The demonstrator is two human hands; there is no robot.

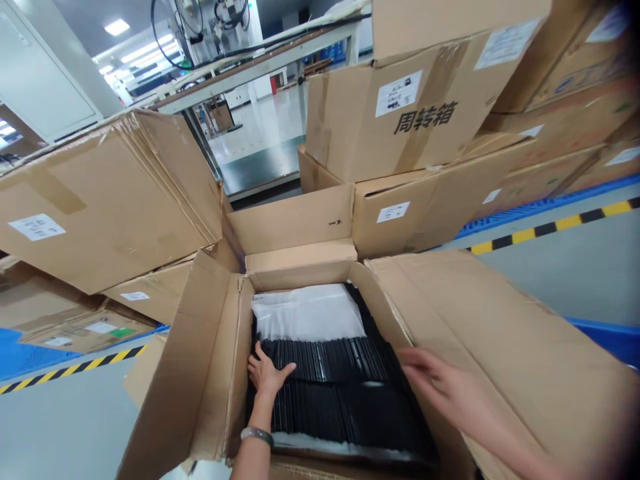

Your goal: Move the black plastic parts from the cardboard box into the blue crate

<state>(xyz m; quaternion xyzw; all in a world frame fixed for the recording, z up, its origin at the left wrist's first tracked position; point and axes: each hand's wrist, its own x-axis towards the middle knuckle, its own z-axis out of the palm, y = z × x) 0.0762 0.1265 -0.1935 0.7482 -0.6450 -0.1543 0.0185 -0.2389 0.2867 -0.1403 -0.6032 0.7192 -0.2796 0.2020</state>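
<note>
Head view: the left hand (267,373) lies palm down inside an open carton (210,373), fingers (256,353) spread and flat, gripping nothing. Directly under and to the thumb side of those fingers is a packed row of thin black slabs (345,387), standing on edge and filling the carton. Just beyond the fingertips a white sheet (307,317) covers the far part of the load. A wristband (257,435) sits on the left wrist. The right hand (440,393) is blurred, fingers extended and loosely parted, empty, above the slabs' right edge beside the carton wall; contact cannot be determined. Stacked cartons (420,113) stand well beyond both sets of fingertips, and striped floor tape (545,229) runs outward of the right fingers.
</note>
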